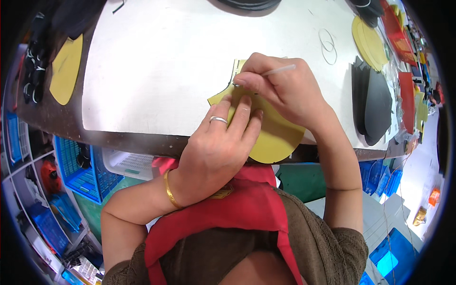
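Note:
A yellow pattern piece (276, 142) with curved edges lies at the near edge of the white work surface, its rounded end overhanging toward me. My left hand (221, 135) rests flat on it, fingers stretched out and slightly apart. Pinched in my right hand (287, 85) is a slim, whitish translucent pen (281, 70). Its tip meets the upper left edge of the yellow piece, just beyond my left fingertips. Short dark marks show near that edge. Part of the piece is hidden under both hands.
Stacked black pieces (373, 104) and yellow pieces (368, 40) lie at the right. Another yellow piece (66, 71) is at the far left. A round dark object (247, 4) stands at the top edge. Blue baskets (80, 166) sit below the table's left side.

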Action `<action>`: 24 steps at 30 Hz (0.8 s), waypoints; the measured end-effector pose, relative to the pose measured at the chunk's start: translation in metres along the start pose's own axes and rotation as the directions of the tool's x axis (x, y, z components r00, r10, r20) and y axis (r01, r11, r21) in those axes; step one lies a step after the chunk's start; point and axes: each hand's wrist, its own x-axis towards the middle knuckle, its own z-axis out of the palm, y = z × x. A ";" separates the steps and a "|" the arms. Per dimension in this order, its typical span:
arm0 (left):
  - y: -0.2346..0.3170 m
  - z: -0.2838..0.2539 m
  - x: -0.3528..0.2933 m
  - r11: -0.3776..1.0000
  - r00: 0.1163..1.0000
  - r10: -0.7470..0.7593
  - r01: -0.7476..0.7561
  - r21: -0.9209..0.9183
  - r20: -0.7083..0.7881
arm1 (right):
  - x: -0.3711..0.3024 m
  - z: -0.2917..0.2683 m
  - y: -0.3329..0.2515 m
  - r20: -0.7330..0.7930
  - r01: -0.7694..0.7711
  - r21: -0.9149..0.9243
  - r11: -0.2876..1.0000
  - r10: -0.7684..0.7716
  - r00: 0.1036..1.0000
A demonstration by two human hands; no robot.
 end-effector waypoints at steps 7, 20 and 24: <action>-0.003 0.003 0.000 1.000 1.000 0.015 -0.016 0.026 0.014 | -0.006 -0.005 0.007 -0.098 -0.062 -0.043 0.997 0.058 0.993; 0.011 -0.006 0.010 0.990 0.975 -0.091 0.066 0.127 0.202 | -0.041 -0.038 0.046 -0.263 -0.316 0.084 0.945 0.327 0.908; 0.013 -0.005 0.012 0.987 0.972 -0.099 0.068 0.149 0.215 | -0.054 -0.054 0.045 -0.254 -0.308 -0.075 0.948 0.280 0.926</action>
